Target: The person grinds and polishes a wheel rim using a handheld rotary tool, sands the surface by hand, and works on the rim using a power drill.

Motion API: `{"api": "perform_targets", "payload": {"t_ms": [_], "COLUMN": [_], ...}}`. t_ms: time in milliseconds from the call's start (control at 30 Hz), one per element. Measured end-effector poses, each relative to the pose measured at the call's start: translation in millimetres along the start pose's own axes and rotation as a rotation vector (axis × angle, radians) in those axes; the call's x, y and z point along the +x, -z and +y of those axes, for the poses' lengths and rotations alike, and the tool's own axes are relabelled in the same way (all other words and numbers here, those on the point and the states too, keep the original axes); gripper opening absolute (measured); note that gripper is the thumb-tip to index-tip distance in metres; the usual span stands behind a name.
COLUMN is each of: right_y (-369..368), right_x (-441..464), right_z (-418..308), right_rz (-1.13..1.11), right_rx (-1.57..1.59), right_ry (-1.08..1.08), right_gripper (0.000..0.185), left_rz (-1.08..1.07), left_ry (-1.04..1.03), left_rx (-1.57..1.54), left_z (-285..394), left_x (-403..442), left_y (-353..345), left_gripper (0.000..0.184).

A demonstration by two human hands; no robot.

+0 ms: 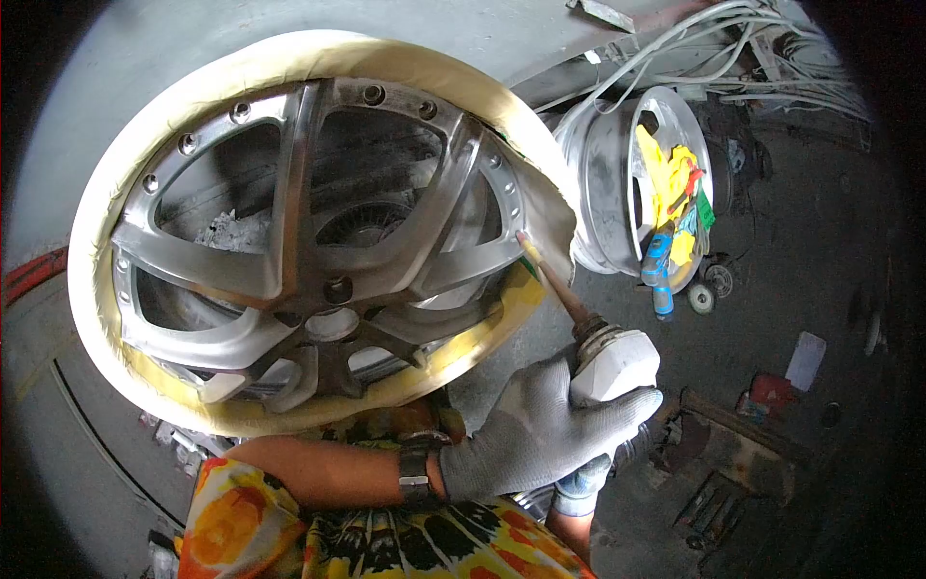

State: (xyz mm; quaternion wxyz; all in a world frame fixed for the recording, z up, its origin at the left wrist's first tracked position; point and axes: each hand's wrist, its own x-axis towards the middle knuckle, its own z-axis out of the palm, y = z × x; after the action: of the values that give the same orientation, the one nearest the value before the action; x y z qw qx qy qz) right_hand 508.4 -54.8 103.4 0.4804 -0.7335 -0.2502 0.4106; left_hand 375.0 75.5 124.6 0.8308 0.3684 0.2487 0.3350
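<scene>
A multi-spoke alloy wheel [304, 217] leans in front of me, its outer rim wrapped in cream masking tape [87, 261]. My left hand [540, 415], in a grey glove, reaches across and is closed around the pale head of a die grinder [617, 367]. The grinder's long tapered tip [555, 275] points up and left, its end at the wheel's right edge by a spoke. Lower down, my right hand [584, 482], also gloved, is closed around the dark rear body of the grinder; most of its fingers are hidden behind my left hand.
A second wheel [603, 183] stands behind on the right, holding yellow cloths [666, 169] and a blue tool [658, 270]. Grey hoses [733, 29] hang at the upper right. A small disc [701, 297] and scrap metal pieces [733, 434] lie on the dark floor.
</scene>
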Motion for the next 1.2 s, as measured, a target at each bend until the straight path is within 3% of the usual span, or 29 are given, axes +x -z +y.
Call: {"api": "perform_targets", "payload": {"t_ms": [133,200,333,400,500,633,733,833,900,1033,1100,1200], "right_y": [-0.4,0.2,0.8,0.1,-4.3,-9.9,-15.8,-20.3,-19.1,-14.9,-14.2,-16.9], "right_x": [4.4,5.9,8.3,7.8,3.3,-4.6,-8.5,-12.2,-10.0,-2.6,-2.3,-6.4], "right_z": [-3.6,-4.3,-6.8,-7.3,-4.4,-0.5,1.8,3.6,2.1,-3.3,-4.5,-1.5], "right_rz": [0.000,0.000,0.004,0.004,-0.003,-0.013,-0.021,-0.025,-0.023,-0.013,-0.011,-0.014], "right_rx": [-0.004,-0.005,-0.002,-0.004,-0.011,-0.020,-0.025,-0.028,-0.027,-0.017,-0.016,-0.022], "right_ry": [0.005,0.006,0.012,0.011,0.006,0.000,-0.006,-0.004,-0.003,0.005,0.006,0.004], "right_gripper": [0.063,0.063,0.063,0.064,0.064,0.065,0.065,0.066,0.066,0.067,0.067,0.068], "left_rz": [0.036,0.012,0.027,0.076,-0.025,0.018,0.075,-0.008,0.015,-0.001,0.021,0.032], "left_ry": [-0.128,-0.002,0.006,0.034,0.074,0.090,-0.038,0.096,-0.099,-0.123,0.015,0.041], "left_rx": [0.126,0.078,0.049,0.013,0.064,0.064,0.000,-0.065,0.114,0.129,0.054,-0.051], "left_z": [-4.2,-2.4,6.0,4.8,-3.2,-6.6,-8.4,-9.1,-8.7,-8.6,-5.6,-6.4], "left_x": [2.5,1.8,-2.0,-2.0,1.5,0.9,-0.3,-1.2,-0.5,-1.3,-1.6,-2.3], "left_y": [1.2,1.9,1.0,-1.0,2.7,1.2,-1.0,0.4,0.9,2.1,2.1,-0.5], "left_gripper": [0.027,0.029,0.028,0.044,0.045,0.046,0.047,0.047,0.046,0.046,0.047,0.046]}}
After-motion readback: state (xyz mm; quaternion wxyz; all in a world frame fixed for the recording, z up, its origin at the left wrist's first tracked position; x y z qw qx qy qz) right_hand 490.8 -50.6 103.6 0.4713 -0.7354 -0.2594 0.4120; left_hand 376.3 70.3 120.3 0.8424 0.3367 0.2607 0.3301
